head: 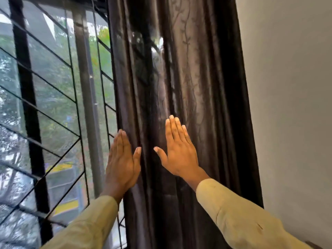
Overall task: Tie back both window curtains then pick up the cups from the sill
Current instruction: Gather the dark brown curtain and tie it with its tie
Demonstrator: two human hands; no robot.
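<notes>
Both arms wear long, loose pale khaki-yellow sleeves (242, 216) with creased fabric, ending at the wrists.

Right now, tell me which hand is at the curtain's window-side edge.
The left hand, at the curtain edge beside the window. The right hand sits higher, flat on the folds farther in.

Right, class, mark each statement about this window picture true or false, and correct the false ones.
1. The left hand and the right hand both lie open and flat against the curtain. True.
2. The curtain is tied back with a band. False: it hangs loose, and no tie shows.
3. The window is to the left of the curtain. True.
4. The right hand holds a cup. False: that hand holds nothing, and no cup is in view.
</notes>
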